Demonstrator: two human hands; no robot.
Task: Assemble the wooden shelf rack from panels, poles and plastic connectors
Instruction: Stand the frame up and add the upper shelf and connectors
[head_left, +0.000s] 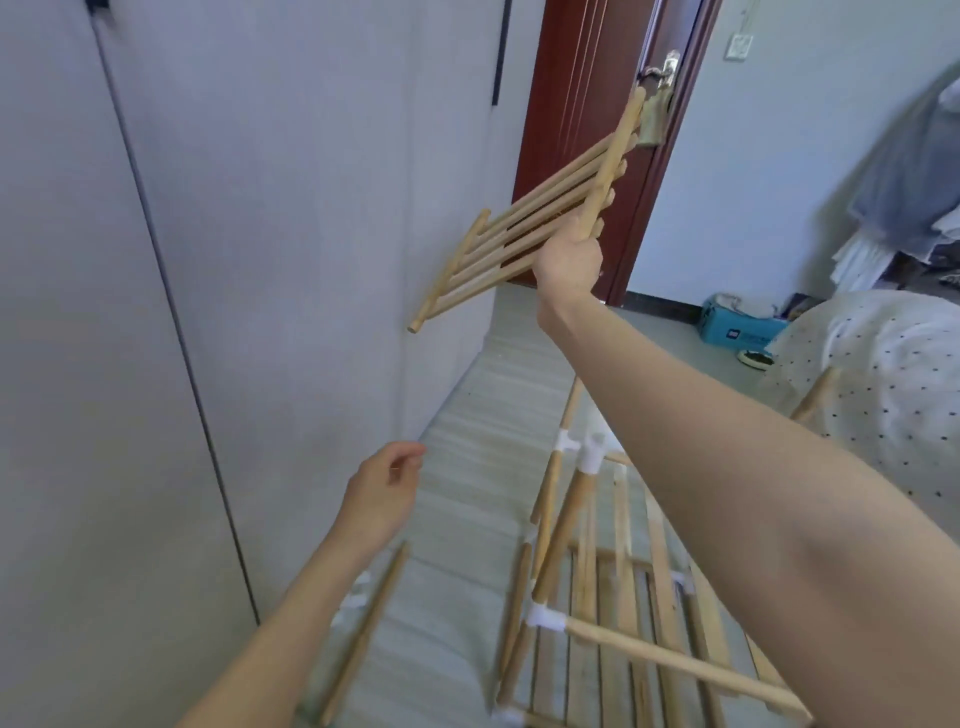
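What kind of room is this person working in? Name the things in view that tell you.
Most likely a bedroom at home: a dotted bed cover on the right, tall grey wardrobe doors on the left, and a red-brown room door ahead.

Right hand (569, 257) raised at full arm's reach, fingers curled in a grip. Left hand (382, 493) held low, fingers loosely curled, apparently empty.
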